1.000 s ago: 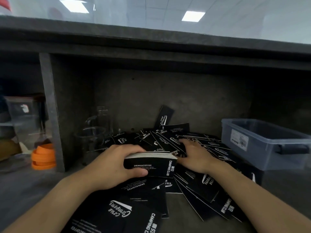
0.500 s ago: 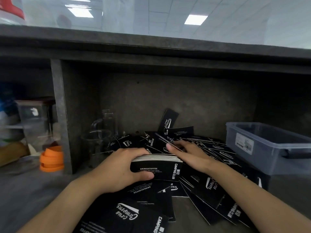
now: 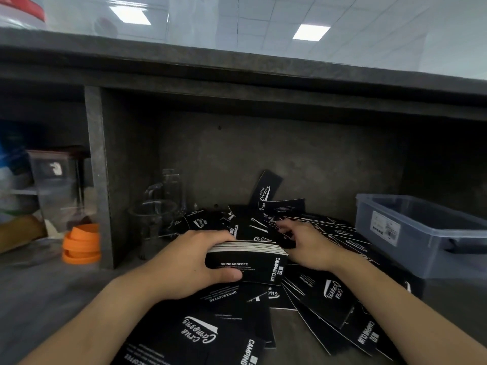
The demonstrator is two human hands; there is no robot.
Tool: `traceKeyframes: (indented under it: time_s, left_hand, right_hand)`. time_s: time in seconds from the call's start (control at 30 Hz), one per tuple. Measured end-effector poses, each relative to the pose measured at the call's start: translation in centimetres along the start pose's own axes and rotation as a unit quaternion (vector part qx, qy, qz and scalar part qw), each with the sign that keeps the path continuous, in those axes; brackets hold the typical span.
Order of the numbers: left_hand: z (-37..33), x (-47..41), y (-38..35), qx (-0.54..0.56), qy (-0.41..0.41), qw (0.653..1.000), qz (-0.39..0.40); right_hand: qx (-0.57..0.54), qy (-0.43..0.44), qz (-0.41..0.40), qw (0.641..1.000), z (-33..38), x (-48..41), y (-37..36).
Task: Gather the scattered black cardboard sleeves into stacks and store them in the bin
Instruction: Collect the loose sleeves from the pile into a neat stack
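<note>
My left hand grips a thick stack of black cardboard sleeves on edge, thumb on its printed front, fingers over the top. Just right of and behind the stack, my right hand curls its blurred fingers on a loose sleeve in the pile. Scattered black sleeves cover the shelf floor in front of, behind and to the right of the stack. One sleeve leans upright against the back wall. The translucent grey bin stands at the right, with nothing visible inside.
Clear glass cups and a jar stand at the back left of the compartment, close to the pile. A grey divider panel walls off the left side. Beyond it are orange lids and a clear container. A low shelf top hangs overhead.
My right hand drew back from the far sleeves toward the stack, and its fingers curled in. The left hand kept its hold on the stack.
</note>
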State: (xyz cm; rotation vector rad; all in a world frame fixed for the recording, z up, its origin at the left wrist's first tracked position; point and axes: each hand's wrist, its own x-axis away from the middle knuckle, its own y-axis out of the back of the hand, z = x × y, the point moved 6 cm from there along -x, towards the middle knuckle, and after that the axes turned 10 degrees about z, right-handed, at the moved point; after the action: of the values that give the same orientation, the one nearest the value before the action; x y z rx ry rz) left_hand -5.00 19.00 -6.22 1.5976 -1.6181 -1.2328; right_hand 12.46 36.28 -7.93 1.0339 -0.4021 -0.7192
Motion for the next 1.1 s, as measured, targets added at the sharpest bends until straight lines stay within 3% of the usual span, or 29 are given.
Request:
traceKeyframes:
  time_s: [0.27, 0.33, 0.4, 0.53, 0.63, 0.77, 0.97, 1.1]
  left_hand:
    - [0.3, -0.1, 0.1, -0.017, -0.011, 1.0, -0.017]
    - [0.3, -0.1, 0.2, -0.017, -0.015, 1.0, -0.02]
    - [0.1, -0.1, 0.2, -0.005, -0.018, 1.0, -0.02]
    - [-0.5, 0.0, 0.5, 0.038, -0.023, 0.998, -0.035]
    - [-0.5, 0.1, 0.7, 0.042, -0.015, 0.998, -0.048]
    - [0.2, 0.2, 0.6, 0.011, 0.01, 0.998, -0.053]
    - [0.2, 0.3, 0.6, 0.024, 0.048, 0.998, -0.034]
    - [0.1, 0.4, 0.6, 0.052, 0.055, 0.994, -0.074]
  right_hand:
    - [-0.139, 0.117, -0.001, 0.983, 0.9, 0.9, 0.6]
    - [-0.221, 0.125, -0.011, 0.967, 1.3, 1.4, 1.1]
    - [-0.294, 0.135, -0.06, 0.944, 1.7, 1.9, 2.2]
    - [-0.329, 0.189, -0.171, 0.909, 1.9, 2.8, 4.1]
    - [-0.302, 0.215, -0.119, 0.921, 2.2, 2.9, 3.3]
    - [-0.136, 0.205, -0.021, 0.969, 2.8, 2.7, 1.2]
    - [-0.157, 0.209, -0.016, 0.965, 4.0, 3.6, 1.4]
    - [-0.233, 0.15, 0.005, 0.961, 4.9, 3.7, 0.4]
